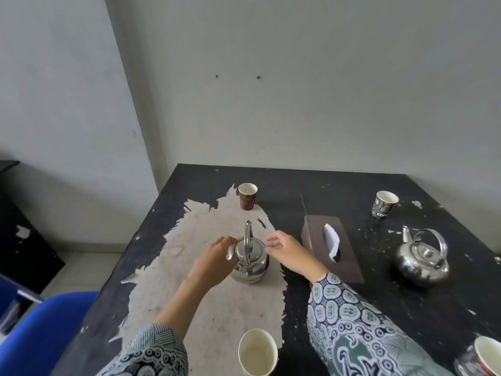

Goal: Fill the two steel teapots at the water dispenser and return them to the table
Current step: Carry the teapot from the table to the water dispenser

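A steel teapot [250, 263] stands upright on the worn pale patch of the black table [352, 185], its handle raised. My left hand [215, 260] rests against the pot's left side, fingers curled around the spout. My right hand [288, 252] sits just right of the pot with fingers apart, fingertips at the lid's edge; I cannot tell whether they touch it. A second steel teapot [423, 260] stands alone at the right of the table, spout pointing away, handle tipped to the right.
A dark tissue box [334, 263] lies between the two pots. Paper cups stand at the back centre [247, 196], back right [384, 204], front centre [258, 351] and front right corner [486, 355]. A blue chair [46, 329] is at the table's left.
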`<state>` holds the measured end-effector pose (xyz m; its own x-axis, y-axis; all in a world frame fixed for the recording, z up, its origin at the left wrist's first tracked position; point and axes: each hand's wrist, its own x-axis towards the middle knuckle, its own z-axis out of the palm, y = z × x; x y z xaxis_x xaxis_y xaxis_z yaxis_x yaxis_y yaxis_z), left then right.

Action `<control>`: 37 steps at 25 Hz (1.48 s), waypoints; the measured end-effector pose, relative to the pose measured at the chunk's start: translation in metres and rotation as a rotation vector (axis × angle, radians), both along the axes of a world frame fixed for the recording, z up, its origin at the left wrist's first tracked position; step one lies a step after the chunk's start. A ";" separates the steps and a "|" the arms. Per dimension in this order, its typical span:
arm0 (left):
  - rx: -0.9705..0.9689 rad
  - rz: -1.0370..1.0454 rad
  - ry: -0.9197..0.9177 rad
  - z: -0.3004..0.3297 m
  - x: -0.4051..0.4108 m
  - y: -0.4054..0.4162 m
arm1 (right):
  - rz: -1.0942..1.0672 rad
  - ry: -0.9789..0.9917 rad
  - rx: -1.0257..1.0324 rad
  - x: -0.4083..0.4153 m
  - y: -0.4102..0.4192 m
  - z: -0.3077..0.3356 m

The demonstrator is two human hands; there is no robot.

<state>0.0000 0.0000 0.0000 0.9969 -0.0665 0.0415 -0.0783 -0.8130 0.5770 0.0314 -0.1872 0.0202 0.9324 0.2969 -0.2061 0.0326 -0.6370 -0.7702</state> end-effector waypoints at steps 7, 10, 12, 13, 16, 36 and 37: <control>0.005 0.004 0.073 -0.045 0.016 0.013 | -0.151 0.175 0.188 0.025 0.053 -0.027; -0.033 0.018 0.024 -0.042 0.022 0.016 | -0.188 0.196 0.203 0.031 0.060 -0.026; -0.057 -0.021 -0.020 -0.030 0.027 0.020 | -0.182 0.201 0.191 0.031 0.059 -0.024; -0.057 -0.050 -0.042 -0.022 0.029 0.023 | -0.168 0.208 0.199 0.030 0.057 -0.020; 0.009 -0.139 -0.066 0.007 0.024 0.036 | -0.090 0.211 0.239 0.015 0.056 -0.004; -0.018 0.214 -0.210 0.168 -0.310 0.215 | 0.832 -0.099 0.608 -0.231 0.252 0.147; -0.014 0.259 -0.207 0.172 -0.335 0.233 | 0.884 -0.090 0.630 -0.248 0.274 0.148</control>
<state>-0.3352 0.2332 0.1715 0.9508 0.1901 0.2446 0.0131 -0.8135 0.5814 -0.2169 0.0870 0.1682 0.3413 0.8985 0.2762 0.3577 0.1476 -0.9221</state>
